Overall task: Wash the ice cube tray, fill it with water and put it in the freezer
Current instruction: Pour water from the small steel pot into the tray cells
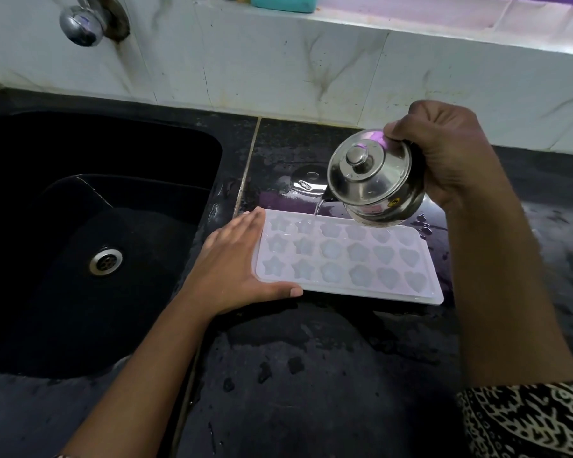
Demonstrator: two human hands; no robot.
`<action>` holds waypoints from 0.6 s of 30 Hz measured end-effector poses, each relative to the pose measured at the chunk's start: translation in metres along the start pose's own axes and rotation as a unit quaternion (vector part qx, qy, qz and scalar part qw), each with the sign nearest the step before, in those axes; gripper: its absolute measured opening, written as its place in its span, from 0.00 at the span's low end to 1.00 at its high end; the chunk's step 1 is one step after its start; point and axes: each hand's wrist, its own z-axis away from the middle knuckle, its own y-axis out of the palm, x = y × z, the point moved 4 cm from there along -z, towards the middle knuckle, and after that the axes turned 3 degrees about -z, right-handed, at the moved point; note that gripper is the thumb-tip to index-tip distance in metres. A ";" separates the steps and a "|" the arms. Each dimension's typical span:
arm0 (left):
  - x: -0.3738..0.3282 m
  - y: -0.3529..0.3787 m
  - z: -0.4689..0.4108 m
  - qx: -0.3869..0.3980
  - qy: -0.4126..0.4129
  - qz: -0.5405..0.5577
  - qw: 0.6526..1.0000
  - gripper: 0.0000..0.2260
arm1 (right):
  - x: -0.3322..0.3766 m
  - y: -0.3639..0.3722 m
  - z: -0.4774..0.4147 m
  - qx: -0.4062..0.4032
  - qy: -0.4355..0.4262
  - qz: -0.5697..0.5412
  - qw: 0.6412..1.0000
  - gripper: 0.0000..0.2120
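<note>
Left hand (235,269): flat and spread on the counter, fingers straight against the tray's left end, thumb along its near edge, steadying it without gripping.
Tray (344,259): pale and translucent, flat on the counter just right of the sink, with three rows of star, flower and heart moulds.
Water (317,208): a thin stream falls from the spout into the far row, near the left end.
Jug (374,180): steel, lidded, tilted spout-down over the tray's far edge.
Right hand (444,157): curled tight round the jug's far side, carrying it; the handle itself is hidden.
Done: washing looks finished, since the tray is out of the sink and taking water.
In hand: filling. I cannot tell which moulds are full, as water and plastic look alike from here.
Left: the remaining moulds, then a level carry to the freezer, which is not in sight.
Tap (80,23): chrome, on the wall at far left, with no water running.
Sink (146,226): black basin with a steel drain (106,262).
Counter (311,375): dark stone, wet in patches, with drops and a puddle by the tray.
Wall (278,77): white marbled tiles, a ledge above with a teal box (282,3).
Sleeve (526,421): black-and-white print, bottom right.
</note>
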 end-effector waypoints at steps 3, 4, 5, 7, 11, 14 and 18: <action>0.000 0.000 0.000 -0.001 0.000 -0.002 1.000 0.61 | 0.000 0.001 -0.001 0.003 -0.002 0.003 1.000 0.18; 0.000 0.000 0.000 -0.002 0.000 -0.002 1.000 0.61 | 0.000 0.001 -0.001 0.003 -0.002 0.003 1.000 0.18; 0.000 0.000 0.000 -0.002 0.000 -0.002 1.000 0.61 | -0.001 0.000 -0.001 0.003 -0.002 0.003 1.000 0.17; 0.000 0.000 0.000 -0.003 -0.001 0.000 1.000 0.61 | 0.000 0.000 -0.001 0.002 -0.002 0.004 1.000 0.17; 0.000 0.001 0.000 -0.004 -0.001 -0.003 1.000 0.61 | 0.001 -0.001 0.001 0.000 -0.006 0.008 1.000 0.17; 0.000 0.000 0.001 -0.006 -0.002 -0.003 1.000 0.61 | 0.002 -0.001 0.001 -0.001 -0.006 0.018 1.000 0.17; 0.000 0.000 0.001 -0.005 -0.002 -0.004 1.000 0.61 | 0.002 -0.001 0.001 -0.002 -0.006 0.014 1.000 0.17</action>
